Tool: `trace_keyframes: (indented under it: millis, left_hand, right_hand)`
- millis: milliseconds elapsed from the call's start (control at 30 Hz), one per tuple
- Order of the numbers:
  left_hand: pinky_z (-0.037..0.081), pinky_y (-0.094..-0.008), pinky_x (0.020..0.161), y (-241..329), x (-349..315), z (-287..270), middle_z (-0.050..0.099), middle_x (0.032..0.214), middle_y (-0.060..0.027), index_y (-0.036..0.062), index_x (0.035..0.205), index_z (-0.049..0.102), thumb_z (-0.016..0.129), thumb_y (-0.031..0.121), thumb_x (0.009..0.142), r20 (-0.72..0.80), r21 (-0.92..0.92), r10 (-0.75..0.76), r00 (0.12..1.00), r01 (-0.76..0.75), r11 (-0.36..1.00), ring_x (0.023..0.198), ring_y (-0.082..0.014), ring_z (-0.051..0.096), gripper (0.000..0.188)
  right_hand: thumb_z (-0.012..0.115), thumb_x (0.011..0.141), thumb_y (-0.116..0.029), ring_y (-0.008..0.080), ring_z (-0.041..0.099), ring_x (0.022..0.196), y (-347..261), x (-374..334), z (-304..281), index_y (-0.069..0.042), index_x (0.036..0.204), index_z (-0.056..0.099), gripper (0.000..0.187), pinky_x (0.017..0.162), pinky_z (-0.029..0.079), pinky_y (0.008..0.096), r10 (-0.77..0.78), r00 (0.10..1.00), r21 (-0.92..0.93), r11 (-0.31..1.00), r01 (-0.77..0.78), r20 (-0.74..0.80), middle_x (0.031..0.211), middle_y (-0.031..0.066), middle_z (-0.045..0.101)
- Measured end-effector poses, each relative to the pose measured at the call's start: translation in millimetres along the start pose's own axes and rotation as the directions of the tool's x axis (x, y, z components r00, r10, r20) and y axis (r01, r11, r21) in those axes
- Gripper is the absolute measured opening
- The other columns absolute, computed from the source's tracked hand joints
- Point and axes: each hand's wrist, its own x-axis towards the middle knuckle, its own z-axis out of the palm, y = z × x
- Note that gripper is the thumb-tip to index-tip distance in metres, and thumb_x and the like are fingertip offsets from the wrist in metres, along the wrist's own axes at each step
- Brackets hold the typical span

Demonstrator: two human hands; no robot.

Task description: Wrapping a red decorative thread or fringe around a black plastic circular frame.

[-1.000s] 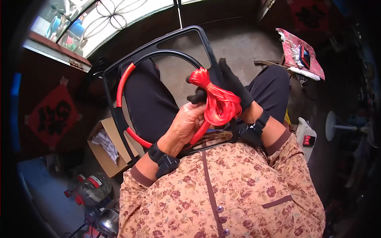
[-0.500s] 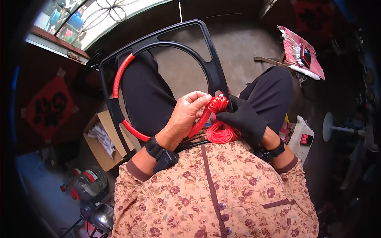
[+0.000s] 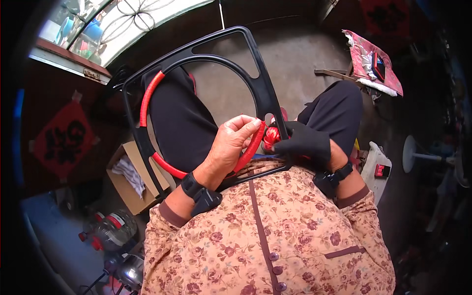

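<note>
Across my lap lies a black plastic frame (image 3: 263,93) with a round ring inside it. Red cord is wound tightly round stretches of the ring, including the red-wrapped section (image 3: 253,147) on its right side. My bare left hand (image 3: 230,142) pinches thumb and finger at the upper end of that winding, on the cord. In a black glove, my right hand (image 3: 307,143) is closed round a bundle of red cord (image 3: 271,136) beside the frame's right bar. Part of the bundle is hidden by the bar and glove.
At the left stand a cardboard box (image 3: 129,183) with a striped cloth in it and several clear plastic bottles (image 3: 115,228). A stool with a pink cover (image 3: 366,61) is at the far right. Nearer, a white fan (image 3: 409,154) stands right of a pale seat (image 3: 377,182).
The red cord bundle has moved down behind the frame's right bar with my right hand, and its hanging loops are now out of sight. My left hand keeps its pinch.
</note>
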Motion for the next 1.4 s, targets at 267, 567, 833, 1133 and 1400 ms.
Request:
trace_keyframes:
  millis: [267, 567, 833, 1133, 1400]
  left_hand:
    - [0.058, -0.0246, 0.062, 3, -2, 7, 0.068, 0.088, -0.0107, 0.0023, 0.105, 0.058, 0.06, 0.019, 0.096, 0.072, -0.055, 0.013, 0.997, -0.009, 0.998, 0.071, -0.0149, 0.068, 0.019]
    - [0.058, -0.0255, 0.059, 6, 2, 9, 0.068, 0.083, -0.0131, 0.0021, 0.105, 0.059, 0.059, 0.02, 0.097, 0.048, -0.052, 0.007, 0.999, -0.005, 0.999, 0.066, -0.0174, 0.068, 0.02]
    - [0.057, -0.0268, 0.058, 10, 4, 8, 0.068, 0.082, -0.0137, 0.0019, 0.1, 0.06, 0.058, 0.021, 0.097, 0.049, -0.086, -0.025, 0.998, 0.029, 0.996, 0.064, -0.0182, 0.068, 0.019]
    - [0.056, -0.0349, 0.062, 28, -2, 2, 0.064, 0.083, -0.0146, 0.0093, 0.1, 0.053, 0.058, 0.016, 0.093, 0.047, -0.039, -0.151, 0.987, 0.153, 0.988, 0.069, -0.0235, 0.065, 0.011]
    - [0.057, -0.031, 0.06, 14, -5, 6, 0.067, 0.083, -0.016, 0.0059, 0.098, 0.054, 0.058, 0.013, 0.095, 0.051, -0.115, -0.111, 0.992, 0.116, 0.987, 0.066, -0.0229, 0.068, 0.008]
  right_hand:
    - [0.071, 0.079, -0.016, 0.0147, 0.06, 0.092, 6, -30, -47, 0.0, 0.114, 0.062, 0.039, 0.082, 0.048, 0.03, -0.164, 0.963, -0.192, 0.974, 0.123, -0.215, 0.101, 0.0068, 0.067]
    - [0.065, 0.089, -0.026, 0.0208, 0.066, 0.087, 46, -14, -39, -0.006, 0.116, 0.061, 0.034, 0.078, 0.051, 0.033, -0.292, 0.809, 0.151, 0.896, 0.418, -0.511, 0.099, 0.012, 0.067]
    - [0.052, 0.098, -0.031, 0.0182, 0.063, 0.087, 54, -46, -83, -0.006, 0.121, 0.057, 0.034, 0.082, 0.051, 0.0319, -0.375, 0.768, 0.67, 0.379, 0.638, -0.52, 0.1, 0.0064, 0.065]
    - [0.048, 0.099, -0.029, 0.0197, 0.063, 0.088, 53, -41, -132, 0.0, 0.116, 0.058, 0.035, 0.082, 0.051, 0.0341, -0.667, 0.25, -0.604, 0.743, 0.289, -0.702, 0.098, 0.0087, 0.066]
    - [0.073, 0.08, -0.01, 0.0088, 0.062, 0.086, -5, 33, -60, -0.003, 0.107, 0.063, 0.029, 0.08, 0.051, 0.0264, -0.525, 0.436, -0.251, 0.8, 0.545, -0.731, 0.095, 0.0045, 0.068]
